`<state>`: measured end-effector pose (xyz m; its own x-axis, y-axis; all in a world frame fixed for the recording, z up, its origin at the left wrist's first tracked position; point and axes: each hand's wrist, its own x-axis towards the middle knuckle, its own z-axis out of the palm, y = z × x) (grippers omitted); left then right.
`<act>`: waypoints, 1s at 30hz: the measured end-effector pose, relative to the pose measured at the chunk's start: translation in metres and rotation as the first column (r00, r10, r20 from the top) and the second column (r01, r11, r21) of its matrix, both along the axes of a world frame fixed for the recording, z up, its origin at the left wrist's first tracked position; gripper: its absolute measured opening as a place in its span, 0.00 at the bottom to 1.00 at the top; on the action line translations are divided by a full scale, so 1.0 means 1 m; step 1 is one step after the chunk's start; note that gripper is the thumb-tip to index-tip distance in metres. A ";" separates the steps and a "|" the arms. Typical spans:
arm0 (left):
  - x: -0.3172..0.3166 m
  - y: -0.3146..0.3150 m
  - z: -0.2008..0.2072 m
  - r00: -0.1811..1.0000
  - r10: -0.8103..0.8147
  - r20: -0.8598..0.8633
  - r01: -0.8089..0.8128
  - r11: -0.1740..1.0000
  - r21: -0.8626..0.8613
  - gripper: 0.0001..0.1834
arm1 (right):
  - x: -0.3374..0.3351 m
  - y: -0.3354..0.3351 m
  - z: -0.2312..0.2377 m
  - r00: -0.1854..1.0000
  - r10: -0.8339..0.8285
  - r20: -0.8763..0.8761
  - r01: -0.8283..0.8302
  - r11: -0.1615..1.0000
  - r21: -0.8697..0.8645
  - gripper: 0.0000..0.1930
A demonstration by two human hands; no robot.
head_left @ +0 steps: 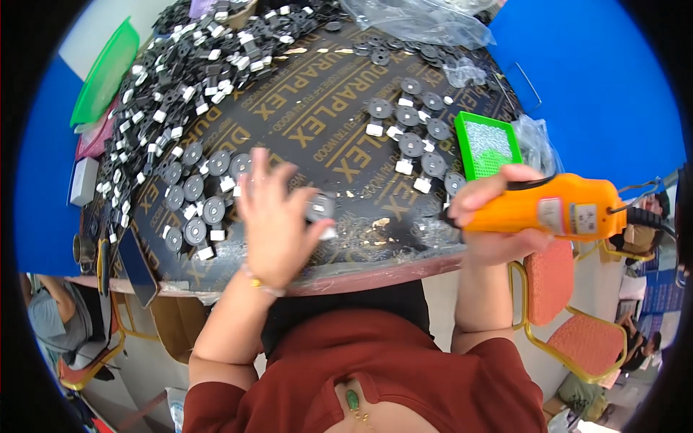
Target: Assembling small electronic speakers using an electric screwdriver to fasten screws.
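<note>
My right hand (498,209) is wrapped round an orange electric screwdriver (577,208), its black nose pointing left and a cord running off to the right. My left hand (274,224) is over the table with its fingers spread. Between its thumb and fingertips a dark grey disc (320,207) with a white block lies on the surface; I cannot tell if the hand touches it. Left of this hand sits a cluster of similar discs (214,210) with white blocks. Another group of discs (411,144) lies at the right, beside a green tray (462,144) of small silvery pieces.
A large heap of black and white parts (195,72) covers the table's left and far side. Clear plastic bags (426,22) lie at the back. A dark phone-like slab (137,267) rests at the front left edge. Red chairs (585,343) and other people are beyond the table.
</note>
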<state>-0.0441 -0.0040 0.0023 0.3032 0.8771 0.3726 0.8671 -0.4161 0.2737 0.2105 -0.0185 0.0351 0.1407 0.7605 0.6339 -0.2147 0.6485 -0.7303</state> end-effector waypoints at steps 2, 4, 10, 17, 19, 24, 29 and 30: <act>-0.019 0.006 0.005 0.997 0.062 -0.052 -0.062 0.998 0.017 0.22 | 0.034 -0.012 0.004 0.966 -0.247 0.074 0.250 0.967 -0.038 0.41; -0.026 0.012 0.003 0.996 0.048 -0.079 -0.045 0.998 0.040 0.21 | 0.064 -0.022 0.000 0.928 -0.365 0.079 0.370 0.927 -0.064 0.40; -0.016 0.024 -0.001 0.995 -0.087 -0.046 0.085 0.995 -0.054 0.23 | 0.087 -0.048 -0.005 0.867 -0.488 0.099 0.491 0.871 -0.011 0.40; 0.006 0.002 0.019 0.976 -0.219 0.002 0.217 0.962 -0.167 0.16 | 0.108 -0.037 -0.016 0.862 -0.506 0.020 0.506 0.861 -0.046 0.38; 0.010 0.001 0.025 0.969 -0.243 -0.045 0.236 0.963 -0.132 0.19 | 0.109 -0.032 -0.017 0.850 -0.526 0.033 0.527 0.849 -0.033 0.38; 0.015 0.011 0.022 0.959 -0.282 0.009 0.281 0.952 -0.118 0.28 | 0.111 -0.026 -0.021 0.879 -0.472 0.069 0.474 0.880 -0.021 0.36; 0.021 0.010 0.003 0.929 -0.343 0.138 0.364 0.914 -0.181 0.21 | 0.116 -0.027 -0.023 0.857 -0.500 0.127 0.509 0.859 -0.053 0.37; 0.023 0.008 -0.001 0.922 -0.353 0.158 0.378 0.908 -0.181 0.20 | 0.117 -0.028 -0.024 0.859 -0.497 0.123 0.505 0.862 -0.045 0.37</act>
